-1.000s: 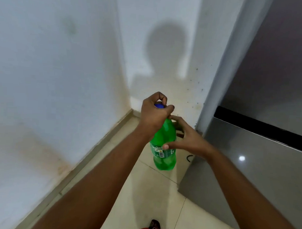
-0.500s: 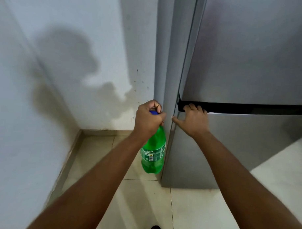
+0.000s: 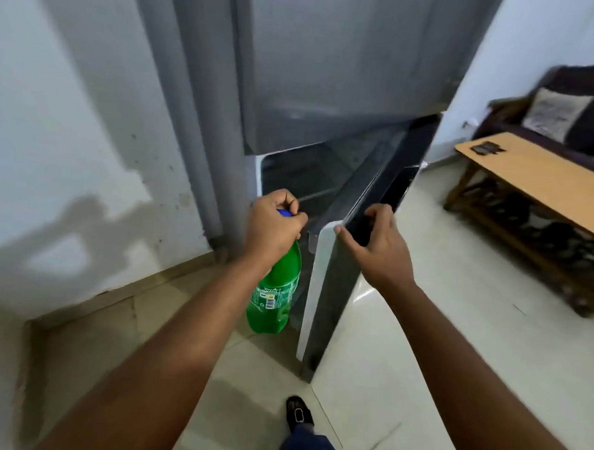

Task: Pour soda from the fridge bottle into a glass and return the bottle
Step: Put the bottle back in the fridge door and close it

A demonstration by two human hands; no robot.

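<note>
pale floor tiles (image 3: pixel 403 329) and a white wall (image 3: pixel 73 133) frame a grey fridge (image 3: pixel 328 64) at 12 o'clock, with a wooden bench (image 3: pixel 539 179) and a cushioned seat (image 3: pixel 562 109) off at 2 o'clock. the lower fridge door (image 3: pixel 323 293) stands partly swung out, its inner shelves dim and hard to read. the right hand (image 3: pixel 379 244) has its fingers hooked over the door's top edge, grasping it. the left hand (image 3: pixel 275 224) is clenched round the blue cap and neck of the green soda bottle (image 3: pixel 274 298), which hangs upright just at 9 o'clock of the door edge, off the floor. no glass is in view, so whether pouring is done cannot be told; judging by the bottle's place, it looks like either fetching or returning, with the bottle not yet inside.
</note>
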